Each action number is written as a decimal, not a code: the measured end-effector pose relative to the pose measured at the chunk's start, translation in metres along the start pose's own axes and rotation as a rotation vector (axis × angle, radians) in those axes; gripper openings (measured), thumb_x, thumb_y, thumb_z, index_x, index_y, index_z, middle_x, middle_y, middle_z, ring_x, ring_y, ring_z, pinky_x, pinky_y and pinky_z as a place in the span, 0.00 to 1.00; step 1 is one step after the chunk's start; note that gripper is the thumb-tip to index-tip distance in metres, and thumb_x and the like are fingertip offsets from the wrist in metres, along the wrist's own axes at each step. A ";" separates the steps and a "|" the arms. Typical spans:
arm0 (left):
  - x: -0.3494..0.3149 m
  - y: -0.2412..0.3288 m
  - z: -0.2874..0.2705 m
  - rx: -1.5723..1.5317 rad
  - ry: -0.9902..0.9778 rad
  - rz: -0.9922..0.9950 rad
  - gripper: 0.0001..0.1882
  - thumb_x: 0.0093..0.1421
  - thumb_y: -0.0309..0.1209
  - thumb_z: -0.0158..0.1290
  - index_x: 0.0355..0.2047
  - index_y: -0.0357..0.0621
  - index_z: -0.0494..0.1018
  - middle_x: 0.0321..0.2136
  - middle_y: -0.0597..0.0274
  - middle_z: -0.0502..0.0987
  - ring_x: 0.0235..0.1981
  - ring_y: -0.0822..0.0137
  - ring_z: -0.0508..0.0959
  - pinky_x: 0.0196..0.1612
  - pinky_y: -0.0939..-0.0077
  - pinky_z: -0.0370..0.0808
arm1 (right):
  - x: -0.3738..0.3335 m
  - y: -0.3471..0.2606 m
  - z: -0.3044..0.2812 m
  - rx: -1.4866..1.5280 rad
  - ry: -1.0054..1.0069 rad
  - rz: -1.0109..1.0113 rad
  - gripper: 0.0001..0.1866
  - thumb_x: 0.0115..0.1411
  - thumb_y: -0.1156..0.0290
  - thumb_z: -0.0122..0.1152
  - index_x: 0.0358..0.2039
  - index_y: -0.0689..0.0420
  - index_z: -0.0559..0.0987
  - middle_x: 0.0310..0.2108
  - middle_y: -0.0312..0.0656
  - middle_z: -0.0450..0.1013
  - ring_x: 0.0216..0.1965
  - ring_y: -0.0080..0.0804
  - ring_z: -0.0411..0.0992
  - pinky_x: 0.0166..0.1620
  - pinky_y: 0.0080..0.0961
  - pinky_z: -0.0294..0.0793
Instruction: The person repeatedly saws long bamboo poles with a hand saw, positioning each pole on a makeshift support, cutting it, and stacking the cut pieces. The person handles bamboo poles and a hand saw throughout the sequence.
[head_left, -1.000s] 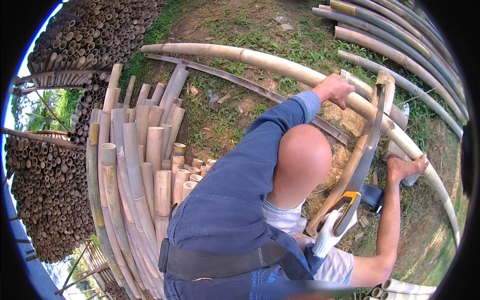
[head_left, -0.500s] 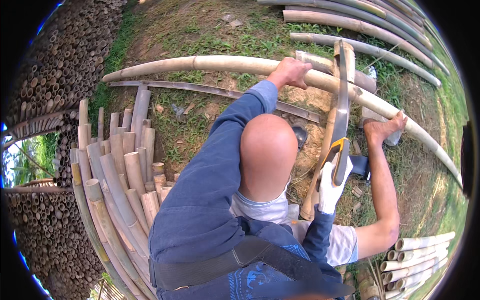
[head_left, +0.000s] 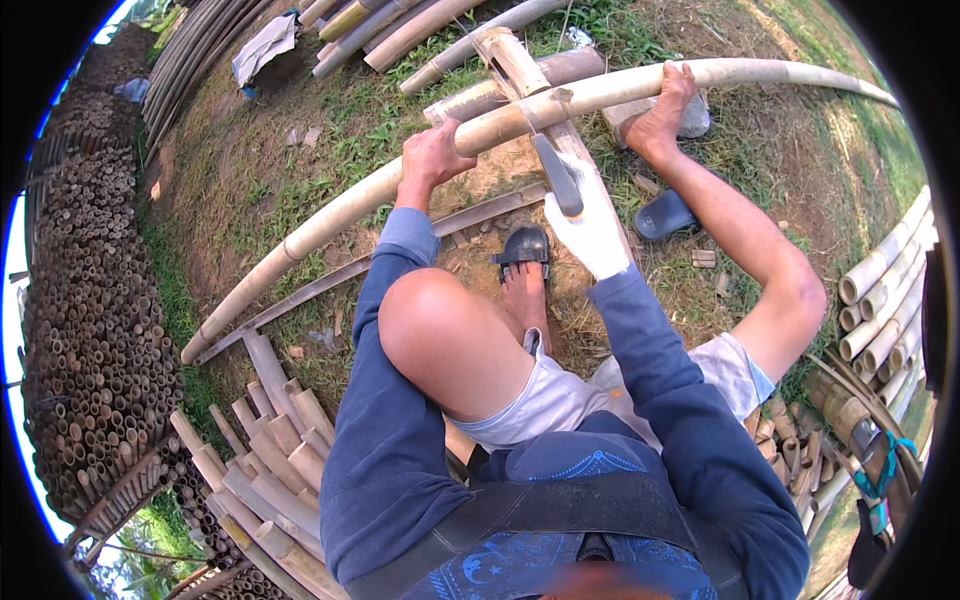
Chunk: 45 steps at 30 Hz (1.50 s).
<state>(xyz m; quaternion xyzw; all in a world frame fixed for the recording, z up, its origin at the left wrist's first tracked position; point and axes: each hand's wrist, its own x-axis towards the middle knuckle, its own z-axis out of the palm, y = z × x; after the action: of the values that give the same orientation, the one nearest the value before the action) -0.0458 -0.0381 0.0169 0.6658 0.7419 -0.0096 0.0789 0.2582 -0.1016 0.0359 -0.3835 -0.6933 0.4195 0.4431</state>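
A long, pale bamboo pole (head_left: 340,213) runs across in front of me, resting on shorter bamboo supports. My left hand (head_left: 433,160), bare, is wrapped around it left of the middle. In a white glove, my right hand (head_left: 590,225) is closed on the handle of a handsaw (head_left: 557,172). The saw is against the near side of the pole, beside a joint; most of its blade is hidden or foreshortened. My bare right foot (head_left: 660,120) presses on the pole to the right of the saw. Under the pole lie a thick crosswise bamboo piece (head_left: 575,68) and a split one (head_left: 510,62).
Cut bamboo lengths (head_left: 280,460) stand bundled at lower left, with a large stack of bamboo ends (head_left: 95,330) beyond. More poles lie at the top and right (head_left: 880,290). A narrow bamboo strip (head_left: 320,285) lies behind the pole's near side. A loose sandal (head_left: 665,215) sits below my foot.
The view has turned, so the pole now slants up to the right. My right hand has moved forward with the saw, its handle now close to the pole. My left hand still grips the pole.
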 end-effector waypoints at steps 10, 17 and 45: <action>-0.001 -0.003 0.007 -0.004 0.084 0.002 0.39 0.50 0.55 0.74 0.58 0.48 0.78 0.45 0.49 0.88 0.48 0.49 0.88 0.55 0.54 0.83 | -0.029 -0.013 -0.023 0.048 -0.031 0.167 0.32 0.65 0.80 0.67 0.69 0.60 0.71 0.55 0.48 0.75 0.55 0.31 0.76 0.59 0.25 0.75; 0.002 0.014 -0.001 0.039 0.002 0.009 0.38 0.52 0.54 0.73 0.58 0.49 0.79 0.46 0.47 0.88 0.49 0.49 0.88 0.55 0.54 0.83 | -0.017 0.007 -0.011 0.003 0.092 -0.033 0.31 0.64 0.77 0.70 0.67 0.59 0.73 0.54 0.48 0.77 0.50 0.37 0.77 0.57 0.32 0.78; 0.011 0.013 0.008 0.007 0.121 0.030 0.38 0.53 0.55 0.73 0.58 0.49 0.78 0.47 0.48 0.87 0.49 0.48 0.87 0.54 0.53 0.83 | 0.018 0.023 -0.008 0.141 0.014 0.029 0.31 0.67 0.79 0.66 0.69 0.61 0.70 0.59 0.48 0.74 0.59 0.34 0.74 0.63 0.30 0.74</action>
<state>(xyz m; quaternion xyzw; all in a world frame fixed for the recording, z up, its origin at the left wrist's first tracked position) -0.0329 -0.0267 0.0091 0.6765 0.7352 0.0291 0.0315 0.2632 -0.0751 0.0217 -0.3642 -0.6532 0.4711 0.4677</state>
